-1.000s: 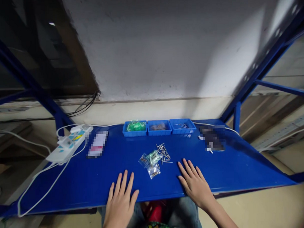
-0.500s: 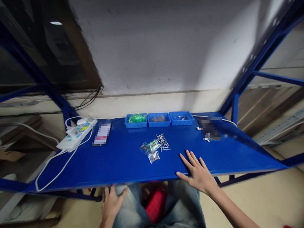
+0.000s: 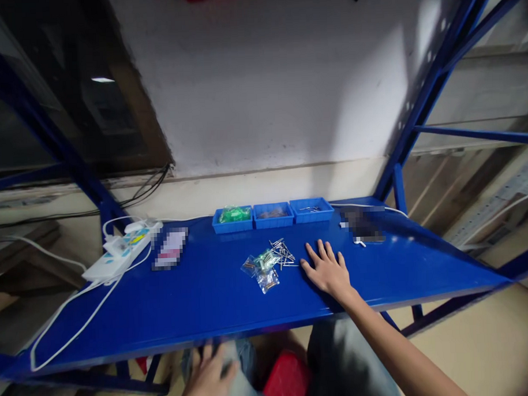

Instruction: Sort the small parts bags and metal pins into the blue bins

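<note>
The person's left hand [image 3: 209, 376] is blurred and cut off at the bottom edge, below the front of a blue desk [image 3: 172, 308] and over a denim-clad leg [image 3: 244, 389]; its fingers look loosely parted with nothing in them, though whether they touch the leg or the desk edge is unclear. Pixelation hides most of a pale, phone-like slab [image 3: 171, 248] at the desk's left and a dark flat object [image 3: 362, 224] at its right. A red object [image 3: 287, 379] between the knees is cropped below.

The right hand [image 3: 329, 271] is palm down on the desk, its fingers spread and holding nothing. Just left of its thumb and index finger, apart from them, lies a loose heap of thin metal rods [image 3: 284, 253], one pointing at the thumb. Small clear bags [image 3: 268, 280] lie against the heap's left side, their contents hard to make out. Behind, three blue bins stand in a row: the left bin [image 3: 233, 227] holds green packets, the middle bin [image 3: 273, 222] something brownish and indistinct, the right bin [image 3: 312, 217] a few rods.
</note>
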Available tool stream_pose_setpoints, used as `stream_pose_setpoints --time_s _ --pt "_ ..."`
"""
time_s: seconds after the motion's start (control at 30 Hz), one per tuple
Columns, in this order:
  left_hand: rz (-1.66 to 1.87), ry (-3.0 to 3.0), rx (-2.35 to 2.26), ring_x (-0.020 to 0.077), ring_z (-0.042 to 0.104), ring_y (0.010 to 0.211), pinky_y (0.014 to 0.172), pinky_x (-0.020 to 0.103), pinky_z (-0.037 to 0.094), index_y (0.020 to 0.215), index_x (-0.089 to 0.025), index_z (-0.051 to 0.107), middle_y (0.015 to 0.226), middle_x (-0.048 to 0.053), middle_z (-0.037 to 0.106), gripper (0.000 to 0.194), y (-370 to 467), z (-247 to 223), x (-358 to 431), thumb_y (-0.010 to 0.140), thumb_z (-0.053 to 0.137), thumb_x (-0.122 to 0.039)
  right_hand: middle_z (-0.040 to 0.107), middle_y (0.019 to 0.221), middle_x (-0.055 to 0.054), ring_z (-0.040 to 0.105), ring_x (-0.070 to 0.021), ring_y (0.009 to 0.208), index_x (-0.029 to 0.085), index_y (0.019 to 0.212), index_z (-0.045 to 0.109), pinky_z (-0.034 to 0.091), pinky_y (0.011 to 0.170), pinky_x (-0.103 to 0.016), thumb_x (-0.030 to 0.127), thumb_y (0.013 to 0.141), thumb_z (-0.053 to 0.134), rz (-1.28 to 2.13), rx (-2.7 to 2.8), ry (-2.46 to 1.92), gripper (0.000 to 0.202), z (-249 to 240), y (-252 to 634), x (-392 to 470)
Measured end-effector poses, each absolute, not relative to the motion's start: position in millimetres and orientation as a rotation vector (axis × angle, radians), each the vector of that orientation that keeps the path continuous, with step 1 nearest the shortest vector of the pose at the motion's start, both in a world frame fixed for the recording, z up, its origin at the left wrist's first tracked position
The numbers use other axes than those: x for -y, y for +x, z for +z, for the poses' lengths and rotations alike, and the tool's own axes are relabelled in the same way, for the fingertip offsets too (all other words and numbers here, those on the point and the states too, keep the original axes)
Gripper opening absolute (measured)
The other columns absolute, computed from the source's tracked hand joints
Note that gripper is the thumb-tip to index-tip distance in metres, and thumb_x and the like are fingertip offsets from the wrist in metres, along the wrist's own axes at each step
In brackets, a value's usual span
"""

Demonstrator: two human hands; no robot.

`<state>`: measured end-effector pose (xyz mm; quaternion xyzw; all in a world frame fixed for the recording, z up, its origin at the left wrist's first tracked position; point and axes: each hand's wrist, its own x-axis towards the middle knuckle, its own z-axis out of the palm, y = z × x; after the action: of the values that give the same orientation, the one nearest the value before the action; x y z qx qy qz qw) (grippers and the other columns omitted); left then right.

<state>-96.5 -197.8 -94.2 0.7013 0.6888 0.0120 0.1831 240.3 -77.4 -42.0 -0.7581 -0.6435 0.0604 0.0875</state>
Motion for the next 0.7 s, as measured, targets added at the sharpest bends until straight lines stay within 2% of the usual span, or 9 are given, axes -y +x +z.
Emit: stream_pose_setpoints --time_s 0.1,0.17,0.23,0.3,0.37,0.43,0.53,0.63,0.7 --pt "0.0 1.834 -1.161 0.0244 0.057 0.11 0.093 0.038 0.045 0.123 -0.041 0.054 0.125 -0.001 0.059 0.049 -81.9 -23.3 195.8 0.076 0.051 -0.055 0.013 0.153 -0.01 0.004 -0.0304 0.14 0.026 0.144 0.023 0.004 0.106 -0.057 0.065 0.086 0.018 0.197 1.897 -2.283 0.07 -42.7 237.1 53.7" --pt "0.164 1.801 -1.044 0.0218 0.06 0.104 0.09 0.036 0.046 0.127 -0.036 0.051 0.12 0.002 0.062 0.048 -70.5 14.3 165.9 0.084 0.04 -0.053 0.015 0.152 -0.014 0.005 -0.0336 0.139 0.024 0.143 0.026 0.004 0.103 -0.061 0.066 0.085 0.018 0.188 1.891 -2.275 0.072 -42.2 236.5 44.7" --pt "0.49 1.888 -1.319 0.0241 0.058 0.104 0.092 0.038 0.043 0.124 -0.026 0.055 0.118 0.008 0.062 0.05 -56.9 30.4 122.5 0.084 0.041 -0.052 0.024 0.148 -0.016 0.01 -0.0356 0.137 0.02 0.139 0.035 0.007 0.101 -0.061 0.064 0.086 0.025 0.141 1.894 -2.24 0.069 -39.5 236.3 39.6" --pt "0.649 1.953 -1.594 0.0289 0.055 0.106 0.094 0.042 0.039 0.117 -0.019 0.06 0.115 0.013 0.062 0.053 -44.6 26.2 80.6 0.079 0.046 -0.053 0.036 0.14 -0.018 0.018 -0.0352 0.135 0.017 0.128 0.05 0.011 0.102 -0.058 0.057 0.087 0.033 0.059 1.889 -2.168 0.06 -34.4 234.5 35.4" --pt "0.553 2.029 -1.701 0.0349 0.048 0.113 0.095 0.051 0.034 0.106 -0.023 0.065 0.116 0.011 0.061 0.046 -37.2 12.2 50.1 0.07 0.06 -0.052 0.047 0.129 -0.016 0.028 -0.0324 0.129 0.017 0.113 0.06 0.019 0.101 -0.053 0.049 0.088 0.038 -0.024 1.851 -2.037 0.046 -27.2 228.7 30.1" --pt "0.55 2.066 -1.689 0.0363 0.044 0.115 0.096 0.055 0.029 0.088 -0.026 0.069 0.109 0.007 0.063 0.03 -34.8 -0.5 31.4 0.062 0.069 -0.04 0.054 0.119 -0.013 0.038 -0.0296 0.12 0.019 0.104 0.063 0.03 0.095 -0.046 0.044 0.088 0.041 -0.052 1.811 -1.866 0.037 -18.6 217.5 23.1" --pt "0.73 1.935 -1.557 0.0299 0.053 0.101 0.09 0.047 0.037 0.071 -0.02 0.064 0.088 0.005 0.064 0.016 -34.4 -7.0 12.6 0.057 0.07 -0.025 0.062 0.1 -0.011 0.05 -0.0253 0.102 0.019 0.094 0.066 0.038 0.084 -0.036 0.04 0.086 0.046 0.062 1.856 -1.594 0.03 -4.7 192.8 9.5" --pt "0.902 1.837 -1.438 0.0187 0.057 0.079 0.079 0.034 0.044 0.073 -0.017 0.057 0.075 0.001 0.06 0.012 -29.1 -4.3 -6.0 0.066 0.062 -0.025 0.063 0.069 -0.003 0.057 -0.0178 0.071 0.019 0.09 0.065 0.041 0.069 -0.028 0.043 0.087 0.044 0.38 1.807 -1.371 0.032 4.6 166.9 -4.5" --pt "1.079 1.82 -1.34 0.0159 0.056 0.077 0.079 0.031 0.044 0.074 -0.016 0.055 0.075 0.0 0.058 0.011 -20.5 -3.6 -16.2 0.071 0.058 -0.026 0.057 0.058 0.001 0.054 -0.0146 0.057 0.018 0.091 0.064 0.04 0.059 -0.025 0.049 0.087 0.041 0.596 1.63 -1.282 0.038 4.5 154.6 -11.6"
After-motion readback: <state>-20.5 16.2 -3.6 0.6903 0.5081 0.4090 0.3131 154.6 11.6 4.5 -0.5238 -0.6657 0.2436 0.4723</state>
